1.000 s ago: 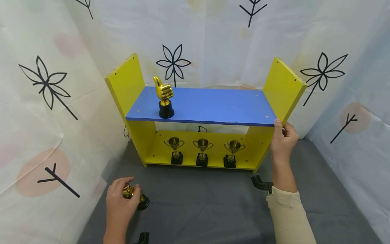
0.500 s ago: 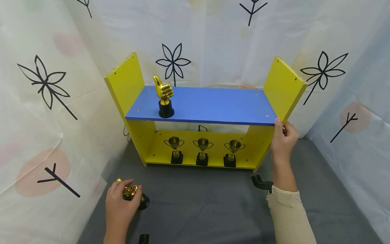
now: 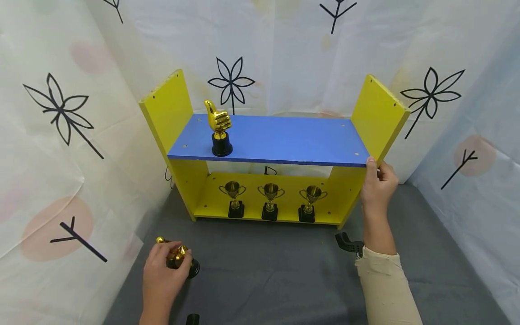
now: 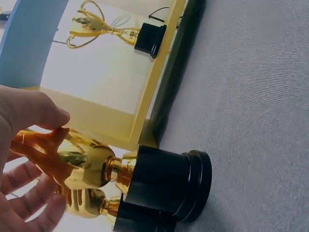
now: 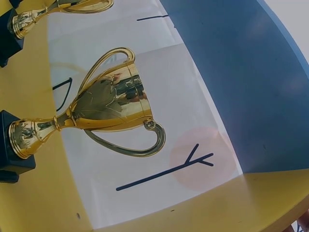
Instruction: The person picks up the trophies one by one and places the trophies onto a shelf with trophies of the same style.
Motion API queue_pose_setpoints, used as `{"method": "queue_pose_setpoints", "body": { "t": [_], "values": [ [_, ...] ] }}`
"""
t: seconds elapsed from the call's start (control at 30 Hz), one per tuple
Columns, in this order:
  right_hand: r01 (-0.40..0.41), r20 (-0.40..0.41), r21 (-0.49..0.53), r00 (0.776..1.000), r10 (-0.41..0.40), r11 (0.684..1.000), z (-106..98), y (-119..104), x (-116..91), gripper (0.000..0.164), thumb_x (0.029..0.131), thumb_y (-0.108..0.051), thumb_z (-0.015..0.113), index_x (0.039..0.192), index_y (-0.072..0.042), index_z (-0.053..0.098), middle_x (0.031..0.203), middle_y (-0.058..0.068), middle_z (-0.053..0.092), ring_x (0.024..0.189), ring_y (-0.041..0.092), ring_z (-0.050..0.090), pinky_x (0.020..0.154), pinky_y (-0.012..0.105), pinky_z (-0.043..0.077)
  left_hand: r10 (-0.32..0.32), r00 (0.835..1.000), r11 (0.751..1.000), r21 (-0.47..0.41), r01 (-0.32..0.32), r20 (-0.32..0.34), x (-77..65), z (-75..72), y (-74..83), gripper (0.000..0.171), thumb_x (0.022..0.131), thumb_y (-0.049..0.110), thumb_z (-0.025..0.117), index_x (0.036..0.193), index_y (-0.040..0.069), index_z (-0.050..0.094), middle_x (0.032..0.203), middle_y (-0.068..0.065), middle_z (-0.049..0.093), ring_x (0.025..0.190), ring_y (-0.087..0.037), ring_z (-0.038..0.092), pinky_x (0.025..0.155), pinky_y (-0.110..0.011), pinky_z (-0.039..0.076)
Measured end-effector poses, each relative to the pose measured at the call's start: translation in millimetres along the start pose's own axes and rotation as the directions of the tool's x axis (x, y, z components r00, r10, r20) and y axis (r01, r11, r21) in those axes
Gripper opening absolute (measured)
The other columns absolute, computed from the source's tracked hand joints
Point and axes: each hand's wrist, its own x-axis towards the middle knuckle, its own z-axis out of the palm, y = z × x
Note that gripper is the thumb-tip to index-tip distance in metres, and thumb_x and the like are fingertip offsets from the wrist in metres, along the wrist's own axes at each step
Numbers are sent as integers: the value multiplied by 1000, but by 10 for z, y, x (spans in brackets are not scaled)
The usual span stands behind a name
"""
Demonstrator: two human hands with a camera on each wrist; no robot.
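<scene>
My left hand curves its thumb and fingers round the gold top of a thumbs-up trophy, which stands upright on the grey cloth at the front left. In the left wrist view the thumb lies against the gold, and the other fingers reach behind it, partly hidden. A second gold trophy with a black base stands close beside it. My right hand grips the right front edge of the shelf unit, thumb at the end of the blue board. Another thumbs-up trophy stands on that board's left.
Three gold cup trophies with black bases stand in a row on the yellow lower shelf: a left cup, a middle cup and a right cup. Grey cloth covers the surface in front; patterned white sheets hang around.
My left hand has shifted slightly right, and a gold tip now shows beyond its fingers. The right hand, the shelf unit and the trophies on it have stayed put.
</scene>
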Motion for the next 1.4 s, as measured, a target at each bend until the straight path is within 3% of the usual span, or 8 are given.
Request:
{"method": "queue_pose_setpoints", "body": {
  "t": [0.17, 0.33, 0.7, 0.97, 1.13, 1.3, 1.4],
  "values": [
    [1, 0, -3, 1000, -1, 1000, 0, 2, 13, 40, 104, -35, 65, 120, -1, 79, 93, -12, 58, 81, 10, 53, 68, 20, 44, -18, 999, 1000, 7, 18, 29, -3, 12, 52, 25, 80, 7, 90, 103, 5, 79, 98, -5, 65, 80, -16, 58, 65, -29, 55],
    [11, 1, -6, 1000, -11, 1000, -3, 3, 11, 41, 104, -35, 65, 119, 1, 79, 92, -13, 58, 80, 9, 53, 69, 21, 44, -36, 998, 999, 2, 36, 51, 0, 27, 83, 28, 79, 6, 92, 102, 5, 77, 101, -7, 64, 81, -18, 61, 62, -25, 56],
    [33, 2, 5, 999, -33, 999, -7, 13, 14, 42, 103, -34, 65, 117, 3, 79, 90, -14, 58, 78, 9, 53, 67, 21, 44, -58, 992, 998, 16, 56, 111, 8, 21, 117, 38, 75, 4, 93, 109, 5, 76, 110, -9, 62, 86, -22, 62, 65, -28, 56],
    [25, 9, 2, 1000, -25, 1000, -15, 15, 10, 42, 104, -35, 65, 117, 3, 79, 89, -13, 57, 78, 10, 52, 67, 22, 43, -28, 993, 1000, 8, 27, 115, -10, 24, 124, 38, 76, 2, 92, 110, 5, 76, 112, -9, 64, 90, -25, 68, 73, -40, 62],
    [-4, 9, -12, 1000, 5, 1000, -21, 7, 8, 42, 104, -36, 64, 119, -1, 79, 93, -13, 57, 81, 10, 52, 68, 22, 43, 14, 995, 1000, -25, -12, 101, -19, 61, 115, 38, 75, -1, 92, 110, 5, 76, 111, -7, 64, 90, -21, 67, 75, -32, 62],
    [-9, 7, -12, 1000, 9, 1000, -19, 19, 15, 41, 104, -36, 64, 120, -1, 79, 94, -13, 58, 81, 10, 52, 68, 22, 43, 39, 994, 998, -58, -33, 102, -14, 101, 124, 42, 75, -1, 93, 113, 6, 76, 110, -5, 65, 94, -18, 65, 80, -8, 50],
    [-1, 8, -9, 1000, 1, 1000, -14, 26, 13, 42, 104, -36, 65, 120, 0, 79, 94, -13, 58, 81, 10, 53, 68, 22, 43, 49, 993, 997, -63, -42, 111, -9, 122, 145, 43, 76, 1, 92, 116, 6, 76, 112, -5, 66, 97, -18, 65, 83, -9, 49]
  ]
}}
